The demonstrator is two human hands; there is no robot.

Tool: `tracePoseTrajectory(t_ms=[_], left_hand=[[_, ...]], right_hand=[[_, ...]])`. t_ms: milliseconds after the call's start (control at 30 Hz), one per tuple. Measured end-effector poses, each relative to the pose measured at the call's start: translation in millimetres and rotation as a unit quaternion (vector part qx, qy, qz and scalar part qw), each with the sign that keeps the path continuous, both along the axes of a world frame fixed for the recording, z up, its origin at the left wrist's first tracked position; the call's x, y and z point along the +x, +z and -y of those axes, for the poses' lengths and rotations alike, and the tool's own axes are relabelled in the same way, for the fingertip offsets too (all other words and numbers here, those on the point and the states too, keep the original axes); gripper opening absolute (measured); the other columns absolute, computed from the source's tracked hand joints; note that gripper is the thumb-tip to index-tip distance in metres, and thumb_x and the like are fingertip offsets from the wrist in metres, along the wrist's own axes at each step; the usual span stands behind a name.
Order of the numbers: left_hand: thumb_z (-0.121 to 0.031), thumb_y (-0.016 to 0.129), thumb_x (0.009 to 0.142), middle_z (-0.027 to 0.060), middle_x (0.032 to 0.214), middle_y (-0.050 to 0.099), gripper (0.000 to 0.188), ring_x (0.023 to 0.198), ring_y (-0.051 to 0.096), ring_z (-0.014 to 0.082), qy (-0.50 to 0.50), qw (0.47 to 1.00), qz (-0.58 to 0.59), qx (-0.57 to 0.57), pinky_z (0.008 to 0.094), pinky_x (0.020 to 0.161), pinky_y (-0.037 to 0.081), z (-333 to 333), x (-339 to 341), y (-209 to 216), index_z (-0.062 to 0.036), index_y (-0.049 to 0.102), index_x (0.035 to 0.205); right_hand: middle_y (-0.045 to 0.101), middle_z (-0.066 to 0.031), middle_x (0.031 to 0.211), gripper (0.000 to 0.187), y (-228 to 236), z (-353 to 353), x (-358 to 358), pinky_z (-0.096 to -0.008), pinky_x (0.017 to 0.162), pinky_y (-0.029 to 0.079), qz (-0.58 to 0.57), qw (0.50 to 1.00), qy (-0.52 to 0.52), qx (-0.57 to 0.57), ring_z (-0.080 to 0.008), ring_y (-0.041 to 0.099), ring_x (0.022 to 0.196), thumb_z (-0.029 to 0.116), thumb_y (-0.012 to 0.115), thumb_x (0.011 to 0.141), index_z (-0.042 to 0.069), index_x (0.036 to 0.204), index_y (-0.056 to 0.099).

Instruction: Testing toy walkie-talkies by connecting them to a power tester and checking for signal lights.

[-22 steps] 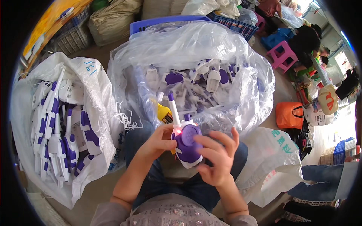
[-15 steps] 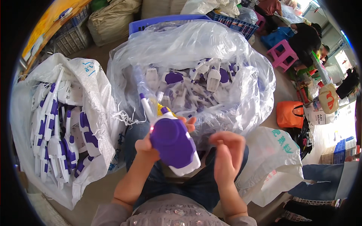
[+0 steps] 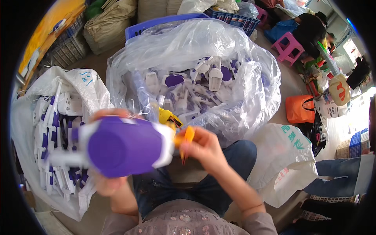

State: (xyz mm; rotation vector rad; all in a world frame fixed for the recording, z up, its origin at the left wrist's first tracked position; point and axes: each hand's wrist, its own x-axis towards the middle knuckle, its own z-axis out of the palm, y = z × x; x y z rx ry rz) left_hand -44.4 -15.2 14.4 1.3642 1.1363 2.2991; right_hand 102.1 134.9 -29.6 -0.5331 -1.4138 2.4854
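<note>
Left fingers (image 3: 110, 113): clasping one purple-and-white plastic device (image 3: 129, 145), motion-blurred, overlapping the white sack (image 3: 94, 94) in view. Right fingers (image 3: 200, 136): pinching one orange piece (image 3: 189, 134) at the device's white end; contact unclear. Handling, as judged: device best steadied first, orange piece kept aligned, no force.

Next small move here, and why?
I'd probably steady the left hand before bringing the right hand any closer. The left holds the purple-and-white device, which looks blurred, with its white end facing the orange item in the right hand's grip. Whether the two touch is unclear, so a still device should make lining them up easier.
</note>
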Motion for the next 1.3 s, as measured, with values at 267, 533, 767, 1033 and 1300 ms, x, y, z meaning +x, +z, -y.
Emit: tracePoseTrajectory(t_ms=[267,533,767,1033,1300], left_hand=[[-0.019,0.067,0.079,0.0168,0.126,0.05,0.056,0.121,0.044,0.0294,0.715,0.463,-0.432,-0.296,0.0474,0.1,0.032,133.5,-59.9,81.6,0.0022,0.046,0.126],[-0.04,0.058,0.084,0.005,0.142,0.035,0.053,0.133,0.03,0.0269,0.748,0.236,-0.403,-0.472,0.0584,0.105,0.014,149.7,-88.3,62.3,-0.0264,0.043,0.134],[-0.025,0.054,0.087,0.0194,0.13,0.047,0.038,0.123,0.042,0.0344,0.617,0.622,-0.422,-0.232,0.0481,0.103,0.027,80.3,-10.5,78.6,-0.004,0.056,0.119],[-0.011,0.069,0.069,0.0135,0.105,0.062,0.03,0.103,0.057,0.0357,0.12,0.85,-0.457,-0.232,0.0434,0.089,0.045,17.7,57.3,18.7,-0.0036,0.064,0.098],[-0.009,0.067,0.072,0.0146,0.1,0.063,0.025,0.099,0.059,0.035,0.17,0.828,-0.465,-0.262,0.0399,0.084,0.048,24.8,28.3,26.5,-0.0008,0.064,0.096]], right_hand=[[0.06,-0.0008,0.078,0.035,-90.5,-188.2,-79.8,-0.0258,0.062,0.043,0.218,0.929,-0.183,0.237,-0.0104,0.053,0.069,0.036,0.069,0.075,0.005,0.092,0.069],[0.065,-0.0172,0.09,0.043,-185.2,-199.1,-133.9,-0.0388,0.079,0.049,0.367,0.609,-0.257,0.654,-0.0324,0.062,0.085,0.04,0.069,0.072,0.002,0.093,0.069],[0.064,-0.0208,0.089,0.034,-187.4,-237.4,-136.8,-0.0378,0.076,0.049,0.36,0.657,-0.264,0.607,-0.0316,0.062,0.084,0.031,0.067,0.073,0.001,0.087,0.069],[0.066,-0.02,0.095,0.037,-175.8,-249.7,-133.9,-0.0348,0.073,0.05,0.3,0.567,-0.34,0.688,-0.0305,0.065,0.076,0.036,0.07,0.068,0.007,0.09,0.072],[0.067,-0.0107,0.079,0.042,-168.9,-276.9,-123.9,-0.0237,0.061,0.05,0.318,0.825,-0.237,0.402,-0.0113,0.062,0.064,0.026,0.078,0.066,-0.004,0.093,0.068]])
